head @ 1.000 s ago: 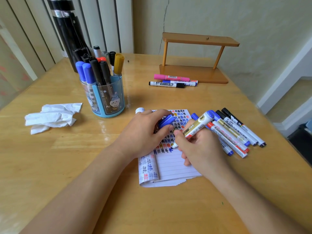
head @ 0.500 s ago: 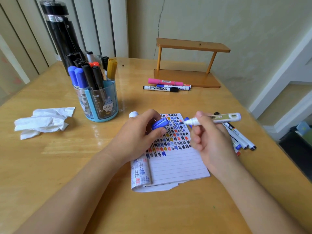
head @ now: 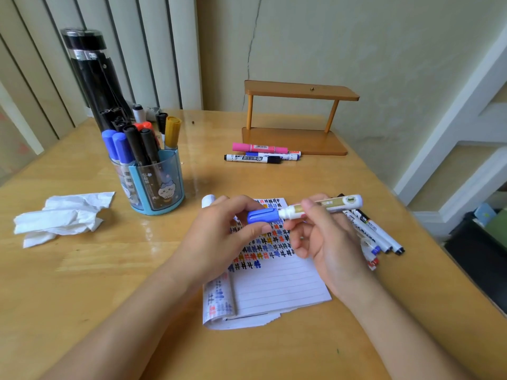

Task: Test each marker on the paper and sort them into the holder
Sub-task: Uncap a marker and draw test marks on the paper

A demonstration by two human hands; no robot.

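My right hand (head: 326,242) grips a white marker (head: 333,202) with a gold label, held level above the lined paper (head: 277,286). My left hand (head: 219,237) pinches its blue cap (head: 262,216), which sits over the marker's tip. The paper carries rows of coloured test marks. A blue holder (head: 153,187) at the back left stands full of several capped markers. Several untested markers (head: 375,237) lie to the right, partly hidden behind my right hand.
Crumpled white tissue (head: 60,215) lies at the left. A wooden shelf (head: 296,116) stands at the back, with three markers (head: 260,154) in front of it. A tall black cylinder (head: 93,75) rises behind the holder. A white cap (head: 208,200) lies by my left hand.
My right hand lifted the marker off the paper and turned it level. The blue cap in my left hand has met the marker's tip and now covers it.
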